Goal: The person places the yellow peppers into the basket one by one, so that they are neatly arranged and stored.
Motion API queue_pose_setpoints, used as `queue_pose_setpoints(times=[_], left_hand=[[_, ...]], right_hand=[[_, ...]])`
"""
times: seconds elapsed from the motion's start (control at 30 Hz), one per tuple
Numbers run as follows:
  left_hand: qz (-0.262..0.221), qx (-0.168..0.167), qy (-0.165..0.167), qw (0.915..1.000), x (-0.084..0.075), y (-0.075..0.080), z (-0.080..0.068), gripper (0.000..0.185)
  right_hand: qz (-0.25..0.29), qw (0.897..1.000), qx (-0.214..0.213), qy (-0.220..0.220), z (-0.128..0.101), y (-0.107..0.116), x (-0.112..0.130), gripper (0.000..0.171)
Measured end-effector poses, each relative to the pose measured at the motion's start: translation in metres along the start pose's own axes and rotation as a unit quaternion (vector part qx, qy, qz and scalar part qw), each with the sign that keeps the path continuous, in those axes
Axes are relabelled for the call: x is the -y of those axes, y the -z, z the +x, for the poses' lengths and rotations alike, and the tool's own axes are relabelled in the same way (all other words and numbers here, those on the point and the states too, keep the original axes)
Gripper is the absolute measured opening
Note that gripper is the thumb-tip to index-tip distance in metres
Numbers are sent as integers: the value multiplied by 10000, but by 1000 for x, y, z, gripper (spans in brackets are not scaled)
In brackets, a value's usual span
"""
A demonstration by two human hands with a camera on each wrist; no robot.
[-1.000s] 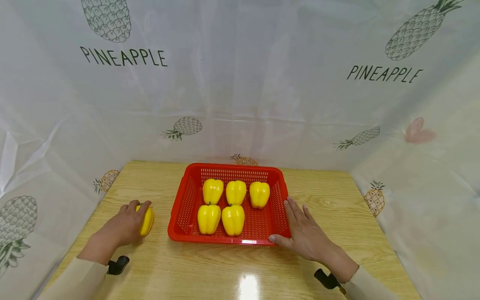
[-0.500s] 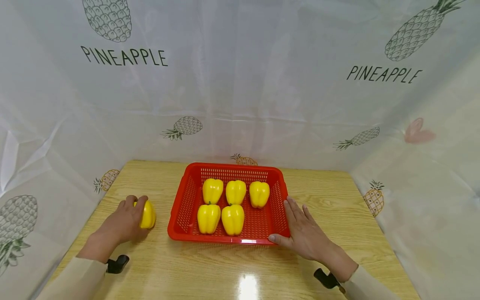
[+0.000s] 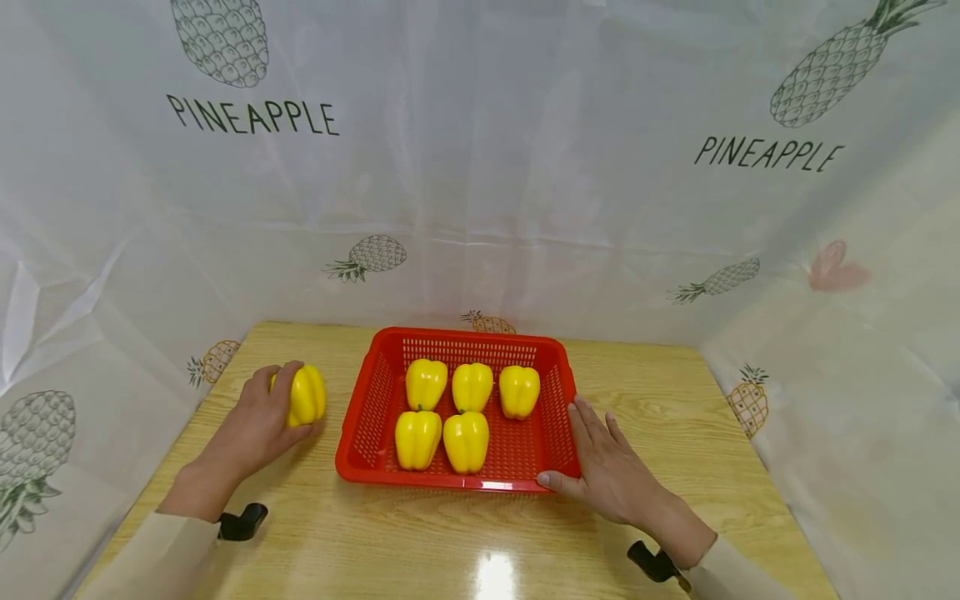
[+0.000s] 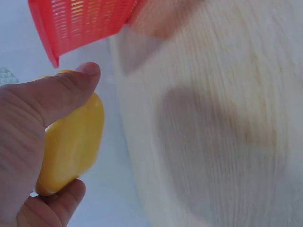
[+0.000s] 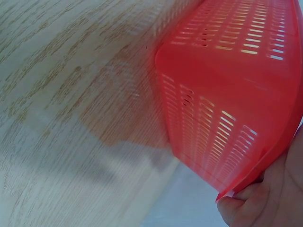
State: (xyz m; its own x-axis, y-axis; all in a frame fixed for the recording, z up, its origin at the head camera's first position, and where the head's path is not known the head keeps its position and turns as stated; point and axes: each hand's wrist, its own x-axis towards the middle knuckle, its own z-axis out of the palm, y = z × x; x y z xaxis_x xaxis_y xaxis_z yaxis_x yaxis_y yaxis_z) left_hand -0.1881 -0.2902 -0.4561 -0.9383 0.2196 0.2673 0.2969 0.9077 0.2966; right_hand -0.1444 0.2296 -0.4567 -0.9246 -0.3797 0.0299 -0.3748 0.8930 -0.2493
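My left hand [image 3: 258, 421] grips a yellow bell pepper [image 3: 307, 395], held to the left of a red plastic basket [image 3: 347, 454]. Thumb and fingers wrap the pepper [image 4: 75, 137] from both sides in the left wrist view, and a shadow lies on the wood beyond it. Several more yellow bell peppers sit inside the basket, three along the back, among them the rightmost pepper [image 3: 519, 392], and two in front, including the left one [image 3: 417, 440]. My right hand [image 3: 618, 475] rests on the basket's right rim, fingers straight and thumb at the front corner.
The basket stands on a light wooden table [image 3: 405, 533]. A white sheet [image 3: 480, 192] with pineapple prints hangs behind the table and along both sides. Inside the basket, bare mesh floor [image 3: 517, 446] shows at the front right.
My left hand has raised the yellow bell pepper from near the table, moving it away from me and slightly right. The right hand and basket have stayed in place.
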Motion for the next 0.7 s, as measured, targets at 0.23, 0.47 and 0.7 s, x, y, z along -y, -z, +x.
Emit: queue_pose_setpoints(times=[0.23,0.47,0.7], left_hand=[[-128,-253,55,9996,-7,2,4,104],[-325,-546,154,9979,-16,10,10,102],[-413,-723,36,9965,-24,19,17,95]], right_hand=[[9,10000,23,0,-1,0,0,113],[37,10000,-12,40,-1,1,1,112],[45,10000,-14,45,-1,1,1,112]])
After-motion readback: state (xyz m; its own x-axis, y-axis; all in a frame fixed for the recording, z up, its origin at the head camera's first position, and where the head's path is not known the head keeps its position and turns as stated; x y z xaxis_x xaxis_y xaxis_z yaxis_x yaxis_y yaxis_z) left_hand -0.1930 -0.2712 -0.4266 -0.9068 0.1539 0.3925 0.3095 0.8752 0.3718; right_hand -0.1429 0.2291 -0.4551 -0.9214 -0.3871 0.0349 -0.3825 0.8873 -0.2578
